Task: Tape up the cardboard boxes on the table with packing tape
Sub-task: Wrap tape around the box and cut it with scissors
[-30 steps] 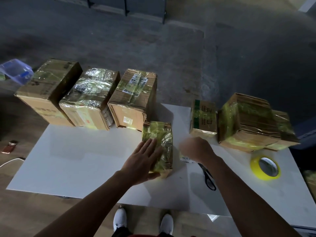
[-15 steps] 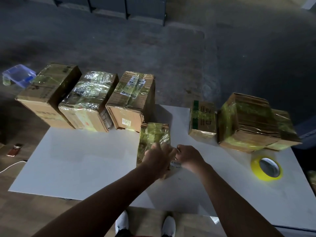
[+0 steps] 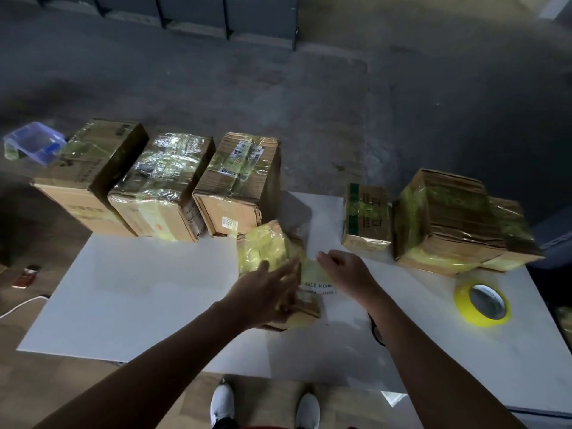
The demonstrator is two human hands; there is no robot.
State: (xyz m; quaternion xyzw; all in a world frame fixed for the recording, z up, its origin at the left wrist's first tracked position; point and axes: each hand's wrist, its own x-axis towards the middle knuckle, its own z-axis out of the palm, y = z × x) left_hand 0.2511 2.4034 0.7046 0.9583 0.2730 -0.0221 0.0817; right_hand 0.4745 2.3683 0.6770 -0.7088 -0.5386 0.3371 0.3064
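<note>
A small cardboard box (image 3: 266,246) wrapped in yellow tape sits tilted at the middle of the white table (image 3: 139,289). My left hand (image 3: 266,292) lies against its near left side with the fingers stretched out and blurred. My right hand (image 3: 343,274) grips the box's right side, fingers curled onto it near a white label. A roll of yellow packing tape (image 3: 461,306) lies flat on the table to the right, apart from both hands. Black scissors (image 3: 376,332) lie mostly hidden under my right forearm.
Three larger taped boxes (image 3: 161,181) stand in a row along the table's far left edge. A small taped box (image 3: 366,215) and a bigger one (image 3: 448,218) stand at the far right. A blue plastic container (image 3: 34,144) sits far left. A phone (image 3: 26,275) lies on the floor.
Both hands closed in on the small box, which lay flat a second ago. It now stands tilted, with its near end raised and turned towards me.
</note>
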